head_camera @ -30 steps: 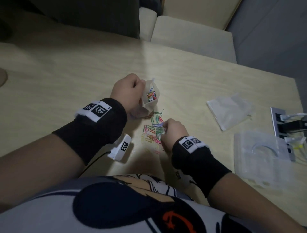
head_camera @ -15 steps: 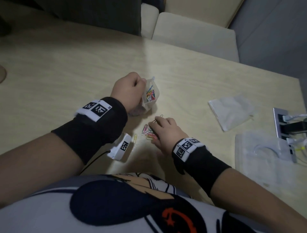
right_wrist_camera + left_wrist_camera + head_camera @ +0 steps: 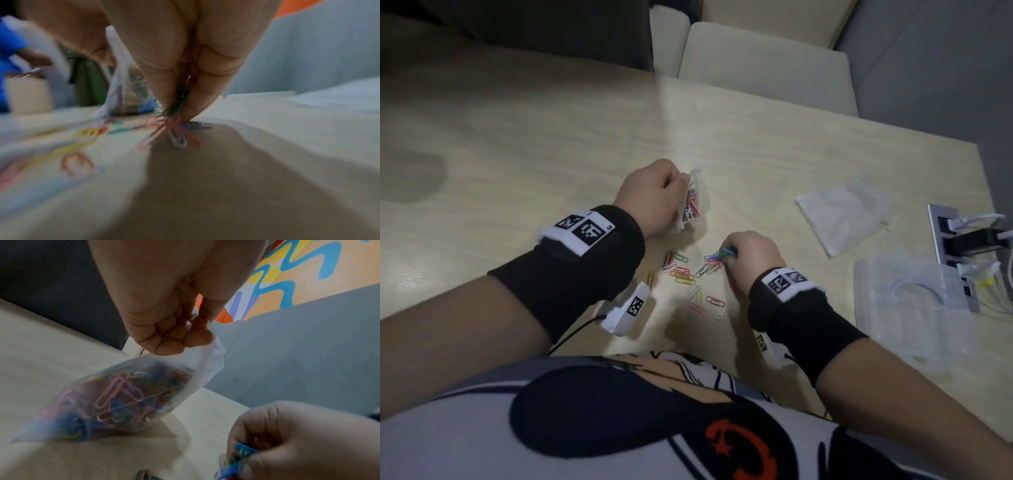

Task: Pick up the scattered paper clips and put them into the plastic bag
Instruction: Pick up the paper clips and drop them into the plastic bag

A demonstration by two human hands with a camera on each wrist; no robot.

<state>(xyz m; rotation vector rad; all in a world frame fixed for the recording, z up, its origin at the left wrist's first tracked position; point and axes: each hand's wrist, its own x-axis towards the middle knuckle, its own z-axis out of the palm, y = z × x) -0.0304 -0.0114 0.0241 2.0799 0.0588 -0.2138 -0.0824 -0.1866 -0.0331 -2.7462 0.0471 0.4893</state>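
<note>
My left hand (image 3: 654, 198) grips the rim of a small clear plastic bag (image 3: 693, 205) that holds many coloured paper clips; in the left wrist view the bag (image 3: 115, 402) rests on the table with its mouth held up by my curled fingers (image 3: 176, 337). My right hand (image 3: 748, 257) pinches a bunch of paper clips (image 3: 717, 258) just above the table, to the right of and nearer than the bag; the right wrist view shows the bunch (image 3: 172, 133) between thumb and fingers. Several loose clips (image 3: 681, 274) lie scattered between my hands.
A flat empty plastic bag (image 3: 839, 212) lies to the right. A clear plastic case (image 3: 914, 308) and a grey hub with cables (image 3: 962, 246) sit at the table's right edge. A white tagged device (image 3: 630, 308) hangs under my left wrist. Chairs stand beyond the table.
My right hand lay spread over the clips half a second ago; it has since closed on a bunch and lifted slightly to the right. The left hand keeps holding the bag.
</note>
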